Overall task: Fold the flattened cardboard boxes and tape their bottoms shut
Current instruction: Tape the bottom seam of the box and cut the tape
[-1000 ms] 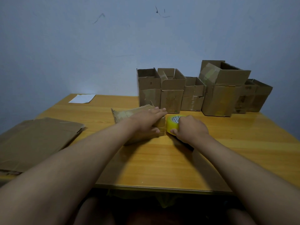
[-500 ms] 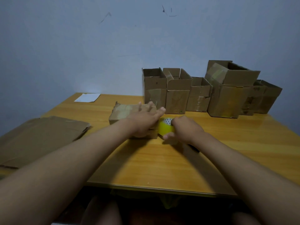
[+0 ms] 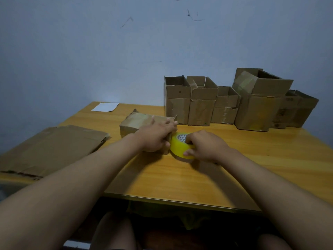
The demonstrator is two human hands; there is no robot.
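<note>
At mid-table, the folded box (image 3: 142, 123) was pressed down by the left hand (image 3: 155, 137), fingers laid over its near end, apparently so the flaps were held closed. The yellow tape roll (image 3: 180, 146), touching that end, was gripped by the right hand (image 3: 205, 146), seemingly for a strip to be drawn. Flattened cardboard (image 3: 52, 147) lay well left; finished boxes (image 3: 225, 105) were ranged against the wall, probably kept out of the working space.
</note>
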